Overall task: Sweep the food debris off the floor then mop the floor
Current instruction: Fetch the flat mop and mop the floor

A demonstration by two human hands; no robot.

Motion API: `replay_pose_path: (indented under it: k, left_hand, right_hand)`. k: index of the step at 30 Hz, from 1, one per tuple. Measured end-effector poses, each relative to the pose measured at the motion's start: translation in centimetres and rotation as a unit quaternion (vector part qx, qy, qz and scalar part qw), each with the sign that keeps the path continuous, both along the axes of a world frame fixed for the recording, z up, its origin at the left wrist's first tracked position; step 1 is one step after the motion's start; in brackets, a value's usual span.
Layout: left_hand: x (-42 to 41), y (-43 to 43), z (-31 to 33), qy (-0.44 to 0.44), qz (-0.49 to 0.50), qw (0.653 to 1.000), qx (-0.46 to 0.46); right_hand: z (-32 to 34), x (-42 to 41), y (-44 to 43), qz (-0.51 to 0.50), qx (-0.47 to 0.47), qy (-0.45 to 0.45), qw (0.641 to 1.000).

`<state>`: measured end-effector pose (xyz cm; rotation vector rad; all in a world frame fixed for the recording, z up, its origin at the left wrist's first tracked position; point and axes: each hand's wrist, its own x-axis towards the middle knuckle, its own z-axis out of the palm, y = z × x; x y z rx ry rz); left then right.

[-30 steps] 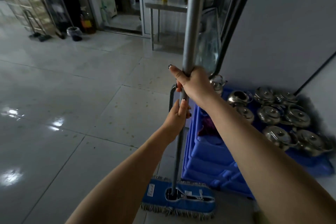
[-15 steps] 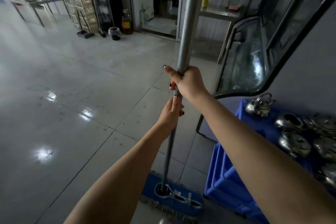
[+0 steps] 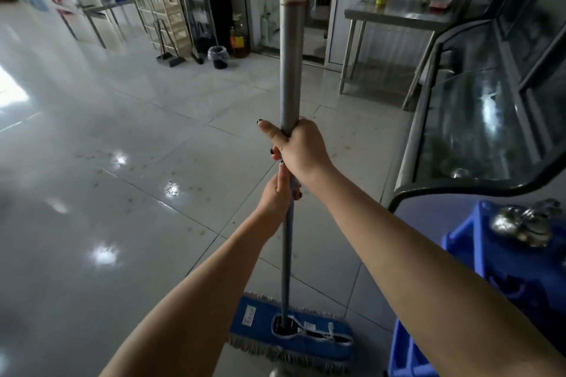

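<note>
Grip: right hand (image 3: pixel 301 147) and left hand (image 3: pixel 277 196) both clenched on the mop handle (image 3: pixel 289 70), right above left.
Mop head (image 3: pixel 291 330): flat on the floor (image 3: pixel 122 193) at the person's feet.
Progress: mopping apparently underway; yellowish specks remain on the tiles, so more remains.
Room: open floor left; blue crates (image 3: pixel 505 269) and glass case (image 3: pixel 477 131) crowd the right.

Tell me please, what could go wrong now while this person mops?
The mop head lies close to the blue crates; a wide stroke may knock them and the metal teapot on top. The floor shines as if wet, so slipping is possible. Small specks remain on the tiles and might get smeared.
</note>
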<state>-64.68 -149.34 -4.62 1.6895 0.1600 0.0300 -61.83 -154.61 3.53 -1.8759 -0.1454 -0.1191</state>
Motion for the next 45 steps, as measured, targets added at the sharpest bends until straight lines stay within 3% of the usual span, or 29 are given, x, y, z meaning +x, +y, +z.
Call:
replay_pose_path:
  k: [12,21,28,36,45]
  left_hand:
    - [10.7,11.0,-0.6,0.015,-0.014,0.999,0.030]
    - [16.2,21.0,-1.3,0.049,-0.129,0.990,0.011]
    - [15.6,26.8,-3.0,0.066,-0.251,0.966,-0.004]
    - [14.6,29.1,-4.5,0.126,-0.320,0.938,-0.032]
    - [8.6,28.9,-4.3,0.242,-0.328,0.908,-0.092]
  right_hand:
    - [0.2,9.3,11.6,-0.062,-0.032,-0.024,0.997]
    - [-1.2,13.9,21.6,-0.185,-0.051,-0.012,0.981]
    - [-4.5,13.2,26.0,-0.231,-0.059,0.054,0.970]
    - [-5.7,11.1,27.0,-0.246,-0.059,0.093,0.963]
    - [-5.1,3.7,22.9,-0.220,-0.180,0.171,0.943]
